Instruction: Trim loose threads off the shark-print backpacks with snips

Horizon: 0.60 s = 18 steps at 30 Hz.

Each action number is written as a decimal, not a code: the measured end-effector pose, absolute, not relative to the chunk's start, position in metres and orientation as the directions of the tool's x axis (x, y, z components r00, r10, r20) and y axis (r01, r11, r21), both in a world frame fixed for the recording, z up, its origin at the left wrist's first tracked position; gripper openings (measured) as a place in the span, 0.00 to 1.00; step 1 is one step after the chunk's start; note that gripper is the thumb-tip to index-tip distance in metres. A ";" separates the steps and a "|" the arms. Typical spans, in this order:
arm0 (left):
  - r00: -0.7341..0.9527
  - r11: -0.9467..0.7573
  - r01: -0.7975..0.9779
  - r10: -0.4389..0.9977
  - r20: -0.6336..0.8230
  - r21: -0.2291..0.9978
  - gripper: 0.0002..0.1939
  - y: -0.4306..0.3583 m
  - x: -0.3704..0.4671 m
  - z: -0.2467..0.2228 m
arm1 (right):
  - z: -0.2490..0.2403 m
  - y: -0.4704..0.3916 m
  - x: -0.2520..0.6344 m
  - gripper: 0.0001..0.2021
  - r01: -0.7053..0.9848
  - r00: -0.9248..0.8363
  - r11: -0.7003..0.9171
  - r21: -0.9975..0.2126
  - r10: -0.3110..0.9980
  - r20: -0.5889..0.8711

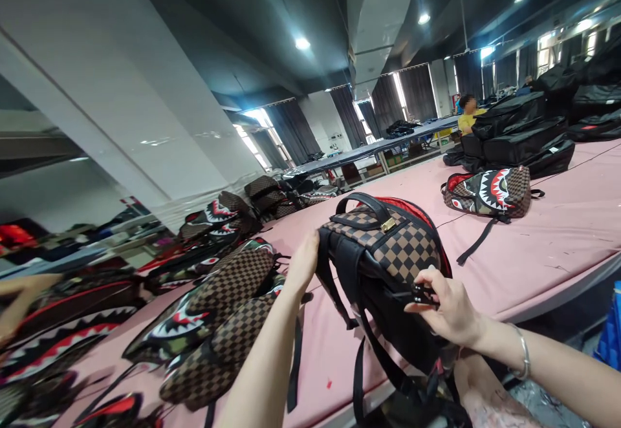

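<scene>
A checkered brown and black backpack (412, 247) stands at the edge of the pink-covered table (548, 253), its red lining showing at the open top and its black straps hanging toward me. My left hand (305, 260) lies against the left side of the backpack; its fingertips are hidden behind the bag's edge. On the right, my right hand (444, 302) is closed on a small black tool with shiny dots (423, 293), held against the bag's side near the checkered panel.
Checkered shark-mouth backpacks (233, 299) lie piled on the left. Another shark-face bag (499, 192) lies at right, before stacked black bags (524, 130). Another person's arm (22, 299) reaches in at far left. A person in yellow (467, 116) is farther back.
</scene>
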<state>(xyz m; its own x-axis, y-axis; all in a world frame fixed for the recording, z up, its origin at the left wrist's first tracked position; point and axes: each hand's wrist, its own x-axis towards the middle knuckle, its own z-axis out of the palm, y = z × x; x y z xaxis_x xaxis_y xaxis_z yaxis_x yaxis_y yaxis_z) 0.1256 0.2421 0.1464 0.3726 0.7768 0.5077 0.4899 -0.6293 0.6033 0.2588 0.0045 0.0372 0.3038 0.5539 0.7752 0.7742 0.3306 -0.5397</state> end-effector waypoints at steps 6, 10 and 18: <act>0.341 -0.668 0.627 0.698 0.630 0.401 0.21 0.177 0.105 0.124 | 0.039 0.038 0.350 0.11 0.653 0.676 0.124 -0.747 0.347 0.649; 0.692 -0.935 0.337 0.328 0.643 0.115 0.22 0.114 0.111 0.109 | 0.061 0.047 0.400 0.15 0.650 0.746 0.037 -0.759 0.157 0.647; 0.496 -0.996 -0.008 -0.080 0.865 -0.087 0.18 0.081 0.116 0.110 | 0.120 0.013 0.330 0.11 0.768 0.407 0.283 -0.574 0.477 0.779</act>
